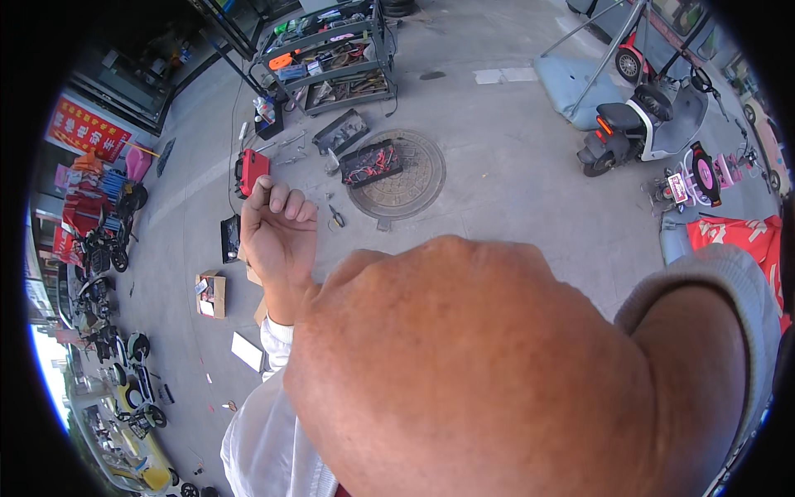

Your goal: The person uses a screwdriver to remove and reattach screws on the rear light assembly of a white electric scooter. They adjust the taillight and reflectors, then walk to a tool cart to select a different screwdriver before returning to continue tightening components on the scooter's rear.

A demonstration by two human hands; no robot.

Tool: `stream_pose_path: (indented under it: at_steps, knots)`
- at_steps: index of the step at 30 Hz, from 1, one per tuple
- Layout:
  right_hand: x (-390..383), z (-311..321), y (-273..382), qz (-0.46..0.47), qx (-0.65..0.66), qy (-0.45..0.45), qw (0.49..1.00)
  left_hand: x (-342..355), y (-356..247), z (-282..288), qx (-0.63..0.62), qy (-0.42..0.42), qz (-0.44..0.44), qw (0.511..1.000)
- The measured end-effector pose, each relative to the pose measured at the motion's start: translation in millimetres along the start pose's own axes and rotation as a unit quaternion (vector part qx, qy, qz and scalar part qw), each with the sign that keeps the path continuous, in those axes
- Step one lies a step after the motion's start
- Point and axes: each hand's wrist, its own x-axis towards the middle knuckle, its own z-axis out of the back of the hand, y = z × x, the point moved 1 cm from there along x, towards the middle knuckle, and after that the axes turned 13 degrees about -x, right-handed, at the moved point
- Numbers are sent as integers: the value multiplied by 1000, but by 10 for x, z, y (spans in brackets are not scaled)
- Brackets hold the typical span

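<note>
Little seemed done: left hand (281,240) curled, empty; right hand (472,356), couldn't tell grip; black tray (397,160) overlapping manhole cover (416,184) lay untouched.

Red case (251,172): boxy, with dark trim, resting on the grey ground (505,141); lower right portion obscured from view. Black tray (231,238): rectangular, long side running away from the viewer, positioned just nearer than the red case; contents dark, too small to identify. Hand tool (336,217): scissor- or plier-like, dark with yellowish parts, lying flat to the right of both items and apart from them; exact type cannot be determined
</note>
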Motion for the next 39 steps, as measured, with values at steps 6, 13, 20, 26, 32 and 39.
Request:
stream_pose_path:
  at_steps: [6,13,20,26,32,39]
  knots:
    - [-366,-287,-2369,-98,136,48,985,1138,436,-13,17,-113,-127,985]
    - [-91,-1436,-4787,-150,294,42,943,2264,878,201,39,-223,-244,943]
    - [-278,-2141,-6886,-321,438,-13,840,4303,1324,580,-9,-278,-246,928]
    - [-642,-2412,-8396,-477,491,-74,725,6461,1876,-55,-17,-172,-148,974]
    - [-334,-2644,-9906,-489,507,-52,708,7922,2204,-276,17,-137,-143,980]
    - [980,-2705,-11810,-352,480,-22,803,8598,2190,291,-39,-261,-250,932]
